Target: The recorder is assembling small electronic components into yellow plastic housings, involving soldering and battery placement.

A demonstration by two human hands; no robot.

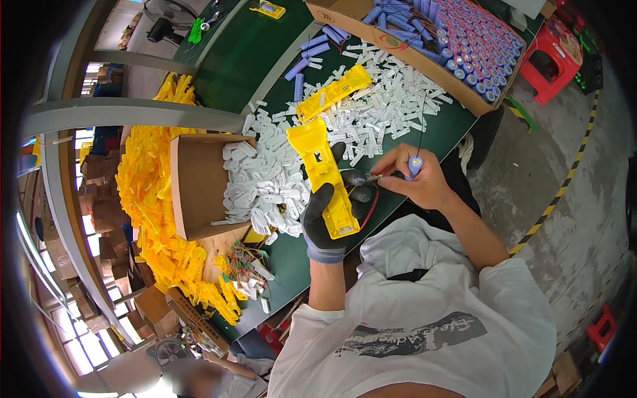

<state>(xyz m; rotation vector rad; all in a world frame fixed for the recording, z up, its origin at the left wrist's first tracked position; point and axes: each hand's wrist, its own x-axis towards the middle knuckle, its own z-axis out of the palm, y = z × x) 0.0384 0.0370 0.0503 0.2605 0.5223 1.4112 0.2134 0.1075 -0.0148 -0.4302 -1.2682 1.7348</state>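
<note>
My left hand (320,222), in a dark glove with a grey cuff, is closed around a long yellow plastic housing (340,202) with a small cut-out near its upper part. My bare right hand (431,186) holds a purple cylindrical battery cell (415,164), its round end showing. A thin dark wire runs up from the cell. The right thumb and forefinger pinch a small piece at the gloved fingertips, too small to make out. A red wire (373,209) loops below, beside the housing. Another yellow housing (335,93) lies on the white parts beyond.
White plastic parts (265,179) spread over the green table (292,259). An open cardboard box (199,189) stands by a heap of yellow housings (152,192). Wired circuit boards (245,268) lie nearer. A carton (464,96) of purple cells stands far right, near a red stool (554,60).
</note>
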